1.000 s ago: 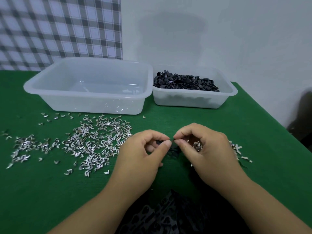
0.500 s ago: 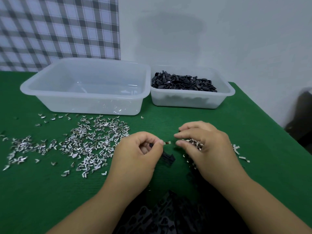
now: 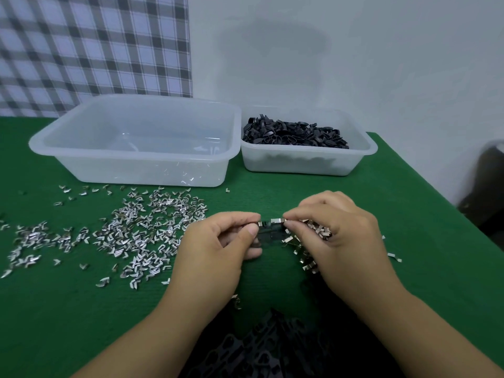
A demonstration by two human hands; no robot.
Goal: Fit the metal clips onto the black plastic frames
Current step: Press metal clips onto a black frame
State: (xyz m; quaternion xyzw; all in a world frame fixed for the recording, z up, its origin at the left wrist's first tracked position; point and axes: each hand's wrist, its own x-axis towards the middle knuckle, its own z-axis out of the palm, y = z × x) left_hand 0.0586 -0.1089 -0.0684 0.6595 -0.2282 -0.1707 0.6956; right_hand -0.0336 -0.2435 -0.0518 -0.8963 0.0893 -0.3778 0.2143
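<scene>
My left hand (image 3: pixel 218 246) pinches a small black plastic frame (image 3: pixel 268 234) between thumb and fingers over the green table. My right hand (image 3: pixel 338 230) pinches a bent metal clip (image 3: pixel 276 221) at the frame's top edge; the clip touches the frame. More loose clips (image 3: pixel 313 233) lie under my right palm, partly hidden. Several metal clips (image 3: pixel 141 233) are scattered across the cloth to the left. Black frames (image 3: pixel 272 347) are heaped at the near edge between my forearms.
A large translucent tub (image 3: pixel 136 144) stands at the back left, holding a few clips. A smaller tub (image 3: pixel 305 162) of black plastic parts (image 3: pixel 294 133) sits at the back right. The table's right edge (image 3: pixel 436 192) runs diagonally.
My hands have closed the gap: the clip in my right fingers has moved left to the frame's top edge, and the frame sits higher between both hands.
</scene>
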